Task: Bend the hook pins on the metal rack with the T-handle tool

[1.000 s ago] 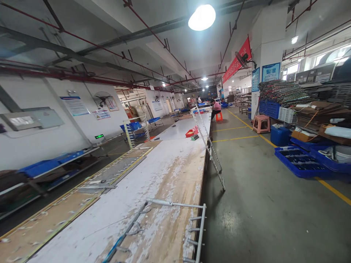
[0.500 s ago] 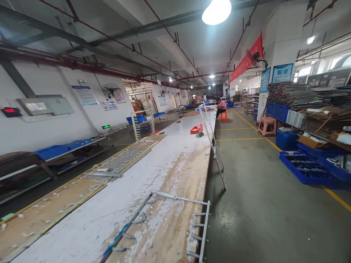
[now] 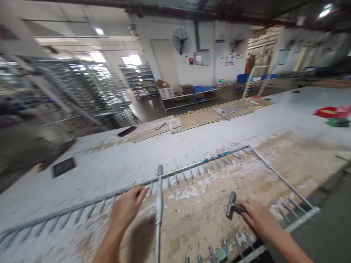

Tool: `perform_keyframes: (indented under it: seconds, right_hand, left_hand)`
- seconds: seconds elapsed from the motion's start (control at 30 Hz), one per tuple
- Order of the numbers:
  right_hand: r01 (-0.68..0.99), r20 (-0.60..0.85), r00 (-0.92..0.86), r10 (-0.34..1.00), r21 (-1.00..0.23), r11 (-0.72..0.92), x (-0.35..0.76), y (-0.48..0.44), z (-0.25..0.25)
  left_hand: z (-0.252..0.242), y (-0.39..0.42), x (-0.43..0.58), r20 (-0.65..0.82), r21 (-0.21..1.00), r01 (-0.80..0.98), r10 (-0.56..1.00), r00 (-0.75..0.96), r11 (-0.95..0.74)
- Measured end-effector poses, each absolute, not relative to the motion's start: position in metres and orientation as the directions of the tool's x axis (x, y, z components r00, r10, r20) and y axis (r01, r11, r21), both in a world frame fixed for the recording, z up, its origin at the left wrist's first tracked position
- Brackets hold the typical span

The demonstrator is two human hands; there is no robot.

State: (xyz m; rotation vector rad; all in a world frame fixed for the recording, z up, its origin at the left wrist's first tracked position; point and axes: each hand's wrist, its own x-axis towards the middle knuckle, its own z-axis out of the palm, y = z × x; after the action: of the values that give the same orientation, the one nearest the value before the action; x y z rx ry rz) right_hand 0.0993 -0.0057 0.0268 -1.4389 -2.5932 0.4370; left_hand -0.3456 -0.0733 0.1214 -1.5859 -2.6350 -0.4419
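A grey metal ladder-like frame (image 3: 189,168) with rows of short pegs lies across the worktable (image 3: 115,149). My right hand (image 3: 257,217) is closed around the handle of a hammer (image 3: 231,205), its metal head raised over the wood inside the frame. My left hand (image 3: 128,204) is at the frame's far rail, left of a metal crossbar (image 3: 159,204). Its fingers are curled together beside a peg; whether anything is pinched in them is hidden. Several pegs (image 3: 211,254) along the near rail point up toward the hammer.
A dark flat pad (image 3: 64,167) and a phone-like dark slab (image 3: 127,131) lie on the table's left part. Boards with yellow edging (image 3: 200,116) line the far edge. A red tray (image 3: 329,111) sits at right. Shelves and racks (image 3: 90,91) stand beyond.
My view has swung left and down, so the wall and racks show ahead. Both my hands are now in sight over the frame, the right one with a hammer.
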Motion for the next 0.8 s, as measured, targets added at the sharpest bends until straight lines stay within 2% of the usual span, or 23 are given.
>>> perform_keyframes:
  seconds: [0.03,0.1,0.17,0.27,0.33,0.4,0.5,0.6,0.67,0.73,0.8]
  right_hand:
    - [0.79,0.003,-0.554,0.833,-0.313,0.527,0.102,-0.002,0.023]
    - [0.761,0.031,-0.572,0.82,-0.351,0.545,0.107,0.005,0.018]
    - [0.712,0.048,-0.551,0.833,-0.493,0.499,0.108,0.011,0.019]
    - [0.558,-0.025,-0.474,0.88,-0.782,0.278,0.097,0.02,0.03]
    - [0.398,-0.118,-0.418,0.901,-0.915,0.065,0.08,0.025,0.041]
    - [0.235,-0.179,-0.377,0.909,-0.968,-0.093,0.058,0.029,0.051]
    - [0.135,-0.232,-0.38,0.895,-0.971,-0.195,0.024,0.035,0.061]
    - [0.097,-0.217,-0.406,0.888,-0.976,-0.195,-0.008,0.047,0.068]
    - [0.102,-0.173,-0.416,0.893,-0.984,-0.143,-0.028,0.056,0.073]
    - [0.124,-0.073,-0.409,0.91,-0.992,-0.024,-0.047,0.064,0.081]
    - [0.179,0.122,-0.367,0.922,-0.964,0.199,-0.065,0.071,0.087]
  left_hand:
    - [0.118,-0.083,-0.35,0.147,0.234,0.892,0.893,-0.426,0.387]
    - [0.109,-0.081,-0.35,0.207,0.248,0.938,0.933,-0.294,0.241]
    - [0.097,-0.063,-0.345,0.202,0.249,0.95,0.949,-0.243,0.19]
    - [0.075,-0.027,-0.336,0.109,0.196,0.976,0.987,-0.122,0.099]
    - [0.061,-0.005,-0.332,0.069,0.151,0.988,0.997,-0.028,0.017]
    - [0.049,0.011,-0.329,0.036,0.153,0.987,0.999,0.04,-0.046]
    - [0.037,0.028,-0.329,-0.001,0.172,0.982,0.997,0.081,-0.079]
    - [0.029,0.035,-0.331,0.038,0.245,0.964,0.995,0.095,-0.101]
    - [0.025,0.037,-0.33,0.08,0.354,0.93,0.993,0.082,-0.105]
    - [0.022,0.038,-0.325,0.085,0.473,0.88,0.996,0.002,-0.042]
    - [0.019,0.04,-0.318,0.074,0.554,0.83,0.99,-0.122,0.061]
